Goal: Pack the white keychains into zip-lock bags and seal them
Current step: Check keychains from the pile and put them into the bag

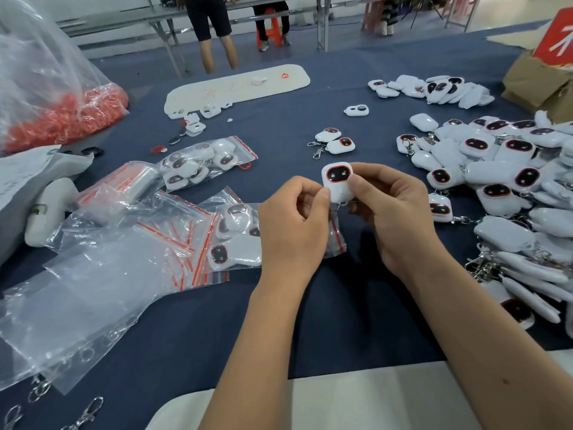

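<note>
Both hands hold one white keychain [337, 180] with a dark, red-rimmed face above the table's middle. My left hand [294, 225] pinches its left edge. My right hand [393, 212] grips its right side with the thumb on the front. Its metal clasp hangs between my hands. Under my left hand lies a zip-lock bag [238, 235] with keychains inside. A second filled bag [204, 161] lies further back on the left. A large heap of loose keychains [508, 181] covers the right side.
Empty zip-lock bags [183, 243] and clear plastic [77, 293] spread at the left. A big bag of red rings [62, 119] stands far left. Two keychains [335, 141] lie ahead. A cardboard box [539, 79] is at far right. People stand beyond the table.
</note>
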Available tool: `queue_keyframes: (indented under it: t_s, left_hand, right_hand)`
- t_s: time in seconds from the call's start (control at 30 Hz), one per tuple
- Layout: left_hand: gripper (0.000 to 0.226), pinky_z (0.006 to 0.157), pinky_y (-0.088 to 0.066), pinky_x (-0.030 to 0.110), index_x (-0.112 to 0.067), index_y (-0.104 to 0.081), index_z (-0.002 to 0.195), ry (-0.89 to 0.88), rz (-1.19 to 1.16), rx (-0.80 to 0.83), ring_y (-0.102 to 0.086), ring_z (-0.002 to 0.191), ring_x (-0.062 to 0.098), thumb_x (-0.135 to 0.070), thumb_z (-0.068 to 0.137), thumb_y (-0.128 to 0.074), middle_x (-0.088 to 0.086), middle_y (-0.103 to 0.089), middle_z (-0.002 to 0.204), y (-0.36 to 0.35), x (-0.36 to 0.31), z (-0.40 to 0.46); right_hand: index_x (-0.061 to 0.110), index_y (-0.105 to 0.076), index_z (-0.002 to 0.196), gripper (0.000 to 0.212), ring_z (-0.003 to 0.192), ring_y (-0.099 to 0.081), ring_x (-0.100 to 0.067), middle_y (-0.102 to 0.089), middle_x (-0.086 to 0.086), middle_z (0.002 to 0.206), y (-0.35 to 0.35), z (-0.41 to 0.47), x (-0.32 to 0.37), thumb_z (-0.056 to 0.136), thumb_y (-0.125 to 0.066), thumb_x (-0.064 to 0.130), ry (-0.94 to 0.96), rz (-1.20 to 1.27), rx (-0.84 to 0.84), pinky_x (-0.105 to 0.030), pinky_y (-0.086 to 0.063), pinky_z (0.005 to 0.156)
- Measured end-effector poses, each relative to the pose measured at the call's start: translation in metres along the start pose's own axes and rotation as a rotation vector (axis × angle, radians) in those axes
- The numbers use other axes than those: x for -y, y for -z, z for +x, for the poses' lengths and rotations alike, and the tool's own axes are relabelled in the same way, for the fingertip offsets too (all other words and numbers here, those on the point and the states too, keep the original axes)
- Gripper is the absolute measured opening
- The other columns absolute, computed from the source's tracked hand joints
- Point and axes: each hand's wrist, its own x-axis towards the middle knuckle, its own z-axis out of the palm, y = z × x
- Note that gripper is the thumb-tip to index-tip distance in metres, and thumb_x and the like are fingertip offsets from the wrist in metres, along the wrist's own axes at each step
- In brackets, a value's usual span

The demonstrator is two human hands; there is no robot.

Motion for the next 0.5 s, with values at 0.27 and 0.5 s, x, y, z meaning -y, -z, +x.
queue_keyframes:
  t_s: [0.27,0.5]
  left_hand:
    - [0.007,0.068,-0.061,0.046,-0.014,-0.075,0.093,0.127,-0.204,0.015,-0.068,0.069,0.015,-0.018,0.097,-0.070,-0.002,-0.072,0.077,0.0051,0.0003,0.0031]
    - [0.008,0.063,-0.061,0.041,-0.009,-0.073,0.092,0.170,-0.217,0.020,-0.061,0.063,0.011,-0.015,0.096,-0.070,0.001,-0.070,0.077,0.0052,0.0022,0.0046]
  right_hand:
    - [0.015,-0.081,0.105,0.019,0.094,-0.077,-0.026,-0.081,-0.010,0.100,-0.0012,-0.0027,-0.0009,0.097,-0.067,0.005,0.032,-0.060,0.099,-0.036,-0.062,0.081]
    - [0.020,-0.083,0.101,0.019,0.088,-0.076,-0.019,-0.081,-0.006,0.097,-0.0003,-0.0023,-0.0027,0.095,-0.069,0.009,0.060,-0.119,0.131,-0.029,-0.059,0.074]
